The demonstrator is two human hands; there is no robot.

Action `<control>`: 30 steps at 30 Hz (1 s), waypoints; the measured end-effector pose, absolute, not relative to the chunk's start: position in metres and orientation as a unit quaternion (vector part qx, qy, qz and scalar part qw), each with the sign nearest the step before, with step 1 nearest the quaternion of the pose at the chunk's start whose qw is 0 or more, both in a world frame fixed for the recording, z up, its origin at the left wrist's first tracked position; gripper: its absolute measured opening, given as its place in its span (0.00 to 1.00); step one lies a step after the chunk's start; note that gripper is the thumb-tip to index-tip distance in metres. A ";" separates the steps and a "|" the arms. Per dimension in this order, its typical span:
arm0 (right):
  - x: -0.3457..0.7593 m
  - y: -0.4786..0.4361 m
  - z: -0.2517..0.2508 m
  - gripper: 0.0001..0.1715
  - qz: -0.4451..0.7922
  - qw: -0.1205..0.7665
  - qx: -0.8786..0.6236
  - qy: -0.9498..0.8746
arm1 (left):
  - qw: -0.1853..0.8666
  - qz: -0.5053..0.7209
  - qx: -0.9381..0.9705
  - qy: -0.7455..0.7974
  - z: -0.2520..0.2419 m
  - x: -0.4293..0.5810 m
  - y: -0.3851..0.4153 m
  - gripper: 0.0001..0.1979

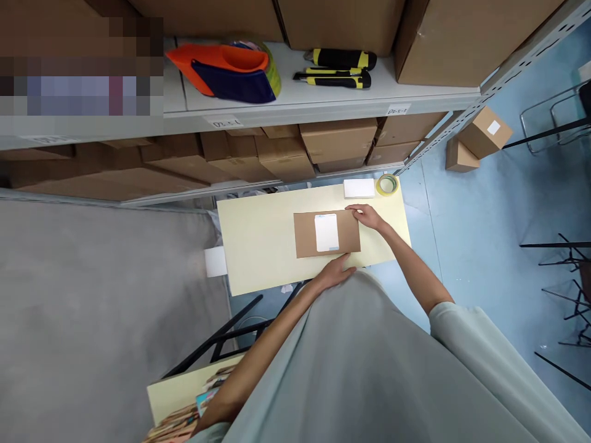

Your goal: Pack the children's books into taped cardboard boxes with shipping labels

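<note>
A flat brown cardboard parcel (305, 237) with a white label (327, 232) lies on a pale yellow table (258, 240). My right hand (367, 216) rests on the parcel's far right corner, fingers curled over its edge. My left hand (335, 272) lies flat at the parcel's near edge, fingers stretched toward it and touching it.
A white pad (359, 188) and a tape roll (386, 184) sit at the table's far right. The shelf above holds two yellow-black utility knives (339, 69), an orange-blue tape dispenser (226, 71) and cardboard boxes (337, 140). Two small boxes (478, 138) lie on the blue floor.
</note>
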State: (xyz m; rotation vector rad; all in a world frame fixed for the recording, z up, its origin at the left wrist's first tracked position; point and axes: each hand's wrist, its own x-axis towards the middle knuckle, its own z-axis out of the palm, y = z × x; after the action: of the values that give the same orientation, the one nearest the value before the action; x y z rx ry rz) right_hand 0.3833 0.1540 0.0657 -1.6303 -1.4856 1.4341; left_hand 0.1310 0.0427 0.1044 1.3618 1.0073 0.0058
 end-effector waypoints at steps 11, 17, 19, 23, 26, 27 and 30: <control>0.385 0.114 0.040 0.31 0.437 0.333 -0.702 -0.453 | 0.625 0.126 0.583 0.503 0.114 0.130 0.096 0.24; 0.422 0.147 0.042 0.25 0.314 0.250 -0.728 -0.556 | 0.474 0.195 0.638 0.575 0.101 0.154 0.188 0.19; 0.429 0.174 0.040 0.26 0.293 0.190 -0.714 -0.606 | 0.436 0.166 0.683 0.562 0.089 0.168 0.220 0.21; 0.432 0.229 0.023 0.43 0.273 0.081 -0.659 -0.696 | 0.370 0.076 0.771 0.513 0.052 0.200 0.270 0.37; 0.435 0.256 0.000 0.58 0.285 0.055 -0.638 -0.714 | 0.359 0.008 0.802 0.478 0.021 0.222 0.294 0.49; 0.436 0.261 -0.009 0.60 0.294 0.056 -0.635 -0.712 | 0.359 -0.011 0.804 0.473 0.012 0.227 0.299 0.52; 0.442 0.265 -0.027 0.62 0.311 0.060 -0.627 -0.712 | 0.354 -0.044 0.807 0.470 -0.008 0.233 0.307 0.53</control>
State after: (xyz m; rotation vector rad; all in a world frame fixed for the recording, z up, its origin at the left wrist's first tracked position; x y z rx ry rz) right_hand 0.4419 0.2652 -0.0271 -1.8980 -2.1553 0.9414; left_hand 0.2327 0.3072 -0.0083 2.0862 1.2155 -0.1125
